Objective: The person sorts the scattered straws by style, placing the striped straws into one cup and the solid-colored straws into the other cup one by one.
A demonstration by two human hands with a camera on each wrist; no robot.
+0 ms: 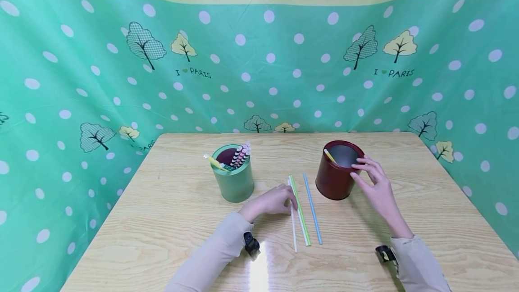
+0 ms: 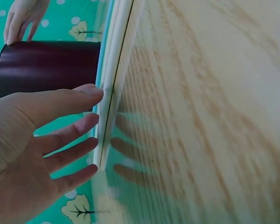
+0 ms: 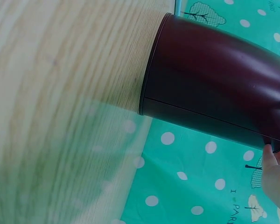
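Observation:
My left hand (image 1: 276, 200) is over the white straw (image 1: 294, 234) lying on the table. In the left wrist view its thumb and loosely extended fingers (image 2: 71, 133) are at the straw's edge, not closed round it. A second white straw and a green straw (image 1: 305, 223) lie alongside, with a blue straw (image 1: 312, 211) a little to the right. My right hand (image 1: 379, 189) holds the rim of a dark red can (image 1: 333, 179), thumb against the outer wall and fingers at the top edge. A yellow stick (image 1: 330, 156) leans inside that can.
On the left stands a green can (image 1: 237, 186) with several pink-and-black striped sticks (image 1: 242, 154) and a yellow stick (image 1: 214, 161) in it. The wooden table (image 1: 162, 220) ends at a green dotted cloth (image 1: 271, 80) behind and at the sides.

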